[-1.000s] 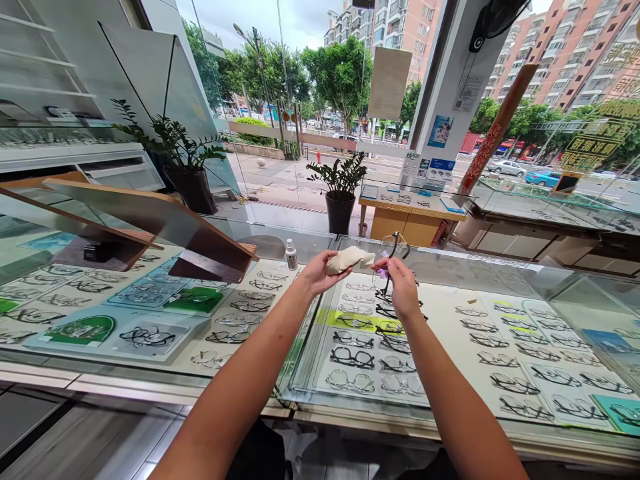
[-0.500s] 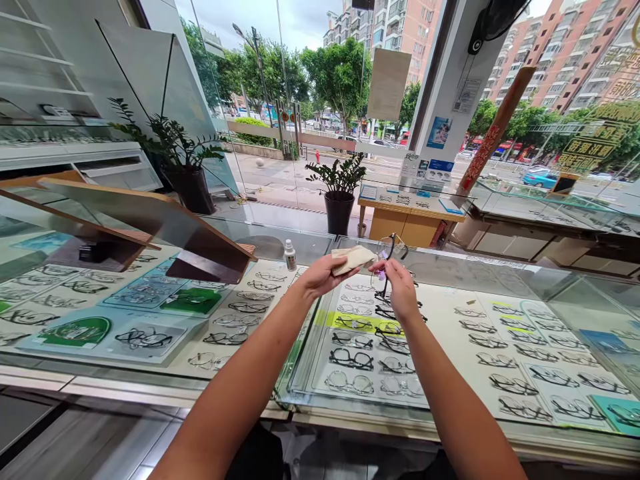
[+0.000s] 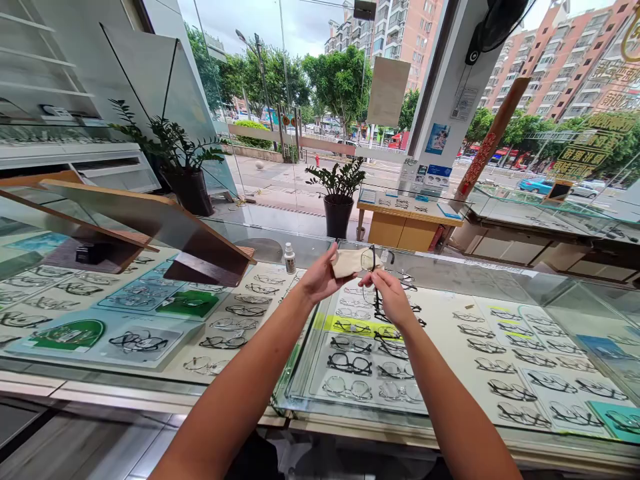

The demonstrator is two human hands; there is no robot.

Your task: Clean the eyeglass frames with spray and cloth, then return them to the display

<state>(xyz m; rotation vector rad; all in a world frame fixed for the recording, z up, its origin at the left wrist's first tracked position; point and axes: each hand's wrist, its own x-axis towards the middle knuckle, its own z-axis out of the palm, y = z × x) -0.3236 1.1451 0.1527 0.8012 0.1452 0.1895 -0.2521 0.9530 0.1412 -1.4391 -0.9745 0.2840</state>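
My left hand [image 3: 323, 275] is closed on a cream cloth [image 3: 349, 263], its thumb raised along the cloth's left edge. Close beside it, my right hand [image 3: 391, 293] pinches a pair of dark-framed eyeglasses [image 3: 373, 259] held on edge above the glass counter. One lens overlaps the right end of the cloth; whether they touch, I cannot tell. A dark temple sticks out to the right. Left of my hands, a small white bottle [image 3: 289, 259] stands upright on the counter top.
Below my hands, a glass display case [image 3: 300, 380] holds many rows of eyeglasses. Two tilted mirrors [image 3: 145, 227] with wooden frames stand at the left. Past the counter are a potted plant [image 3: 338, 217] and a wooden table [image 3: 400, 227] with glasses on it.
The eyeglasses have turned and shifted left, so a lens now lies over the cloth's right end. My left thumb has lifted off the cloth's face. The view has tilted slightly.
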